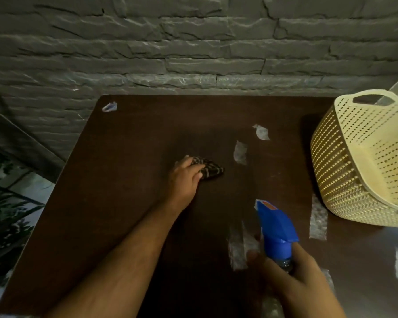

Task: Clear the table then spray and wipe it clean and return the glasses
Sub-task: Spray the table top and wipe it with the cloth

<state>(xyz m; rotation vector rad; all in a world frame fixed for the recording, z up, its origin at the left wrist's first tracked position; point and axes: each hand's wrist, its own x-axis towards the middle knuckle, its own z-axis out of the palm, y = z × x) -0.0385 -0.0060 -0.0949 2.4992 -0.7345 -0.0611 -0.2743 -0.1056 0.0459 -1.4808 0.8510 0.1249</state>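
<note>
- Although a red label patch sits on top of the blue spray head, its writing is too blurred to read; no other text is legible.
- Right hand (301,283): fingers wrapped around the neck of the spray bottle (276,228), just under the blue head. Nozzle points away from the person, over the table (129,138).
- Left hand (186,174): arm stretched forward across the tabletop, fingers curled down and clamped on the near edge of the cloth (208,170). The patterned cloth lies bunched on the surface, extending beyond the fingertips.
- Pale patches of torn film or residue (240,152) lie on the dark surface beyond and to the right of the left fingers; more strips lie beside the right hand.
- A cream perforated basket (363,161) stands on the table's right side, well apart from both hands. Its contents cannot be seen.
- A grey stone-pattern wall (193,42) stands behind the table.
</note>
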